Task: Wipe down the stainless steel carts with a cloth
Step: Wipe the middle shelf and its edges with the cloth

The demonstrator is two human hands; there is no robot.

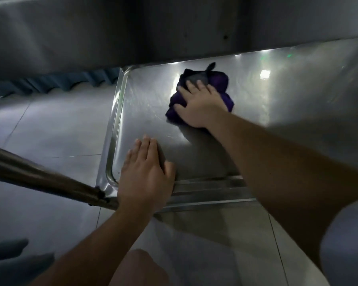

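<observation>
Here, cloth under right hand.

Looks like a commercial kitchen or catering back room. Told by the stainless steel cart shelf with its raised, rounded rim and scratched, polished surface throwing back ceiling lights. Backed up by a tubular steel handle bolted at the shelf's corner, and by a floor of large pale grey tiles with thin grout lines. Above, the dull metal underside of another shelf. Dim, plain, utilitarian throughout; nothing homely in sight.
</observation>
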